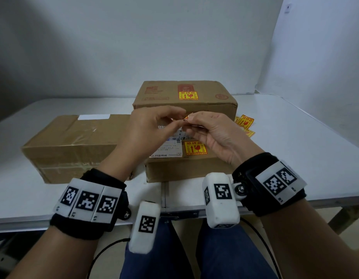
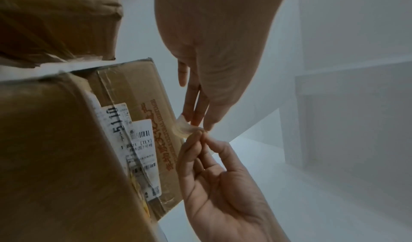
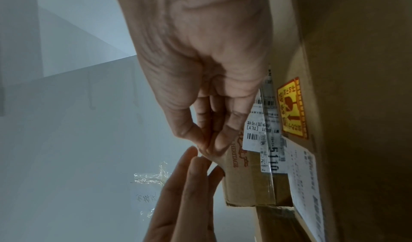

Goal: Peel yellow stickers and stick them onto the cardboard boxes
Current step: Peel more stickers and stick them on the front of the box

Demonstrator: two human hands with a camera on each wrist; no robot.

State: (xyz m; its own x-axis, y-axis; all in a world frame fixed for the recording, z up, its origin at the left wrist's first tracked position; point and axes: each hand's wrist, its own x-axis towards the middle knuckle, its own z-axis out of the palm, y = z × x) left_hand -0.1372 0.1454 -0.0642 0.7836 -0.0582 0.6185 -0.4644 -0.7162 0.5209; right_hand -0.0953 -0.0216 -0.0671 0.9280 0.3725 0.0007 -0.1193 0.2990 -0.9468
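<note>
You are pinching a flimsy yellow sticker [image 1: 186, 117] between both hands, left hand [image 1: 152, 129] and right hand [image 1: 214, 135] gripping its edges; it probably curls easily.

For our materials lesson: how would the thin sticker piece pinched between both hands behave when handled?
Probably floppy: the thin translucent sticker piece curls between the left hand and right hand. Likely very light, since fingertip pinches hold it.

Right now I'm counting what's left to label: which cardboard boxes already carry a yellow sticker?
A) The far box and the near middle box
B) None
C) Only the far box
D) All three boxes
A: the far box and the near middle box each show a yellow sticker; the left box shows none.
</note>
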